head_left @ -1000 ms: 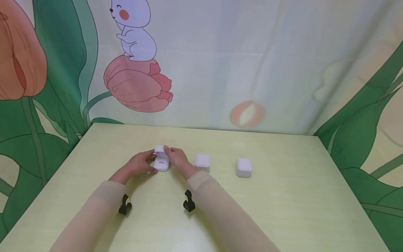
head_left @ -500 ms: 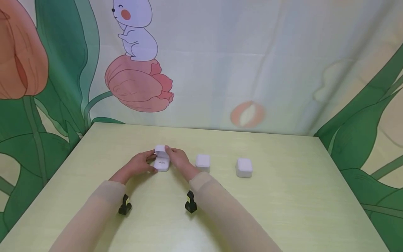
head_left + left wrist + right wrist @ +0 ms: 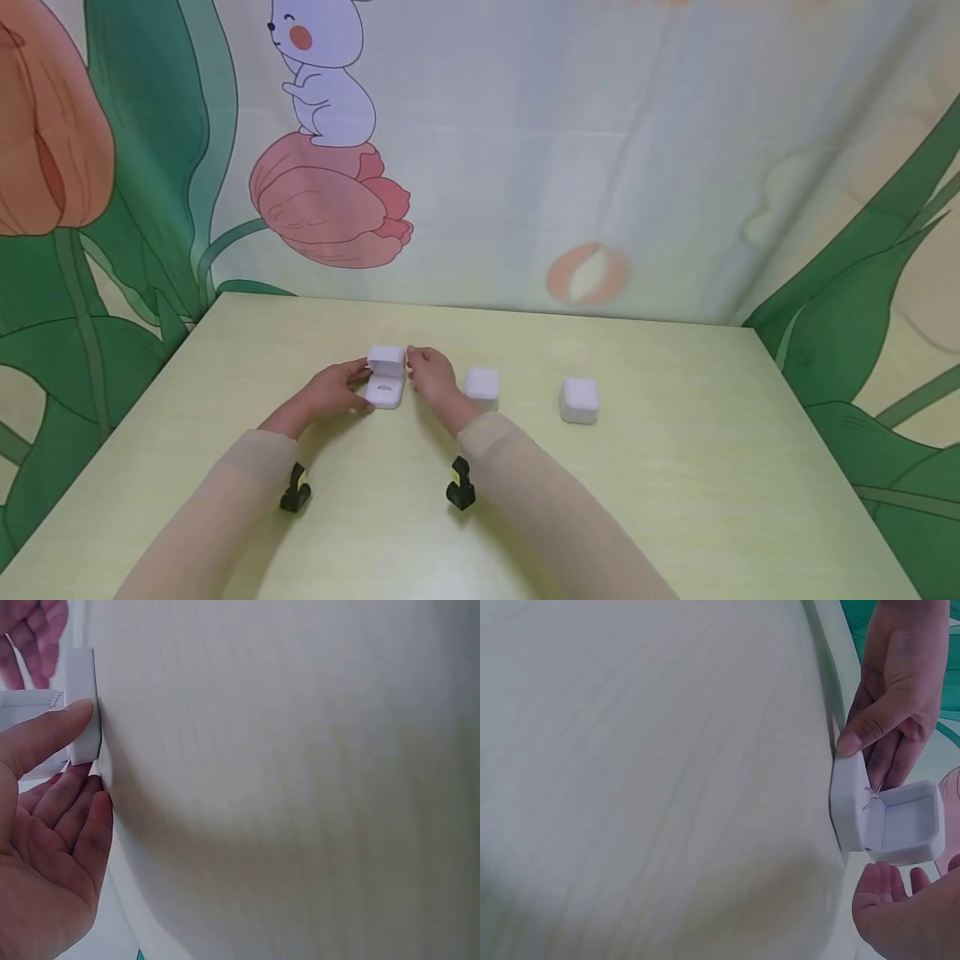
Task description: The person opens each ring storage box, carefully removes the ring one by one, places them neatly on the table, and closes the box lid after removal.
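Note:
A white ring box [image 3: 383,399] stands on the table with its lid [image 3: 386,357] raised. Small sparkling stones, apparently a ring [image 3: 870,799], show in its base. My left hand [image 3: 332,391] holds the base from the left, thumb on the front and fingers along the side; the left wrist view shows that thumb [image 3: 60,727] pressed to it. Just right of the box is my right hand [image 3: 437,382], fingers loosely bent and holding nothing. In the right wrist view, the fingertips of this right hand [image 3: 904,919] sit close beside the raised lid.
Two more white boxes, both closed, stand to the right: one [image 3: 482,386] partly behind my right wrist, another [image 3: 580,401] farther right. The pale table [image 3: 675,483] ends at a printed curtain [image 3: 480,167] with flowers and an animal.
My right hand has let go of the lid and moved slightly right, leaving the lid standing up. The left hand stays on the base.

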{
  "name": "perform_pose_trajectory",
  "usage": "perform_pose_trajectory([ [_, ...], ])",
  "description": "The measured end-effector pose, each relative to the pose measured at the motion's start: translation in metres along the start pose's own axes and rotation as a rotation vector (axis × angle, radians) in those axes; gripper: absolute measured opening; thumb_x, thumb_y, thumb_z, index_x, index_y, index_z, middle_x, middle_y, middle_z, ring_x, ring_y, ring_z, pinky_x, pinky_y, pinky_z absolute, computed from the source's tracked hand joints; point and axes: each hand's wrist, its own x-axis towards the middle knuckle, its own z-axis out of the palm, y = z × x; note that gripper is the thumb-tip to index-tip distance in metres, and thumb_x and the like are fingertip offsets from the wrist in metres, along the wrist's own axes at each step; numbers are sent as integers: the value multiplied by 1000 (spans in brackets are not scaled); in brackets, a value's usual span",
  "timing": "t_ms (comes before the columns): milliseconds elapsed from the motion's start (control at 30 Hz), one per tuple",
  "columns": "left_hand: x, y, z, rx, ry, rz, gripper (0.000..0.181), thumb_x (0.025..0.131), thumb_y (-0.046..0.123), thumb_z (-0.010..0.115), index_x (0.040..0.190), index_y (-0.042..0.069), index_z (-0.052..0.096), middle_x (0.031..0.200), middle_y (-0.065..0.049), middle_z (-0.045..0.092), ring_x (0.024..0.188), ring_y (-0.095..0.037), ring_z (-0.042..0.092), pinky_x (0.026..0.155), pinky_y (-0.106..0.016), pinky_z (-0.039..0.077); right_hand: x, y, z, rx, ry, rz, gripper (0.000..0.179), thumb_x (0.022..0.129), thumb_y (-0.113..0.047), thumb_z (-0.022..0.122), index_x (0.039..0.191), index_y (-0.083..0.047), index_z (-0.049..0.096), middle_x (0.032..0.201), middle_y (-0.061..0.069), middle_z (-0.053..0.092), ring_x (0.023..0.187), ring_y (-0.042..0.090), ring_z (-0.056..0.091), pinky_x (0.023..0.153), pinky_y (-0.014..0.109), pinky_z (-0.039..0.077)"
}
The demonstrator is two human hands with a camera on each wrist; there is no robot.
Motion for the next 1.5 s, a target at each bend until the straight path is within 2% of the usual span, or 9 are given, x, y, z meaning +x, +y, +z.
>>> perform_pose_trajectory([
  [167,0,0,0,-7,-1,1,89,88,9,76,158,-9,25,158,-27,39,152,-47,31,125,-62,25,-3,-3,-1,45,82,-68,29,102,-19,56,121,1,69,113,16,73,99,21,70,77,20,55],
  [333,-1,0,0,-20,-1,7,88,88,10,76,157,-9,25,158,-27,39,152,-47,31,125,-63,26,-8,-3,-3,38,104,-109,22,99,-14,62,114,0,71,109,15,73,94,18,68,76,20,54],
  [600,-1,1,0,-22,-2,11,88,89,11,76,158,-9,25,159,-26,38,153,-48,30,125,-64,25,-12,2,-4,-25,51,-121,19,98,-13,66,112,-2,72,109,14,74,93,15,65,73,16,49],
  [733,0,0,0,-21,-8,0,88,89,11,76,158,-8,24,160,-26,37,153,-48,29,125,-65,25,-12,7,-3,-56,13,-130,18,97,-10,67,111,-2,73,109,13,74,93,13,65,73,16,50],
  [1067,-3,2,0,15,-10,26,88,89,11,75,157,-11,25,158,-27,39,151,-48,33,124,-63,29,-11,14,0,-136,-49,-139,16,94,-7,70,108,-2,77,112,13,77,98,16,68,82,20,56],
  [1200,-4,3,0,11,-11,16,88,89,12,75,157,-10,25,158,-27,39,151,-49,33,124,-64,29,-11,14,1,-174,-78,-144,18,94,-8,70,109,-3,78,114,13,77,99,16,69,81,18,55],
  [1500,-2,0,-1,-8,-11,10,86,89,10,74,157,-9,25,159,-26,39,152,-48,32,125,-64,27,-10,16,6,-220,-70,-164,15,92,-6,71,104,0,79,109,13,79,95,12,66,76,14,50],
])
